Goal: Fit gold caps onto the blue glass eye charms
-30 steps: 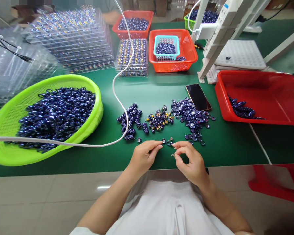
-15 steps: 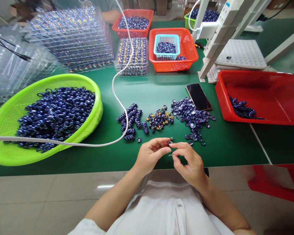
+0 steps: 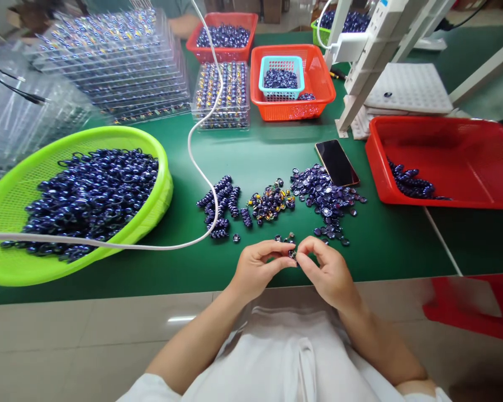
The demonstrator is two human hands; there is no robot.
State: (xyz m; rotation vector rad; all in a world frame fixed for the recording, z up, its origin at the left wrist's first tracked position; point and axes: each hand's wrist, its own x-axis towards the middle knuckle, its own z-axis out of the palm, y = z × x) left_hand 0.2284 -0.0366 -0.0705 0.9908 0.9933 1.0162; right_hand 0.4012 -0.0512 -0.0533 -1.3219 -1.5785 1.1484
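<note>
- Above the tabletop (image 3: pixel 193 271), the left hand (image 3: pixel 254 267) pinches a small dark piece (image 3: pixel 292 254).
- Curled fingers of the right hand (image 3: pixel 329 273) have just met it, bringing both hands onto one piece; whether they grip is unclear.

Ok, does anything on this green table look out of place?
One small dark piece sits alone on the white rectangular tray, away from the rest. A black, gold-edged phone lies askew, oddly close to shiny dark-blue discs.
</note>
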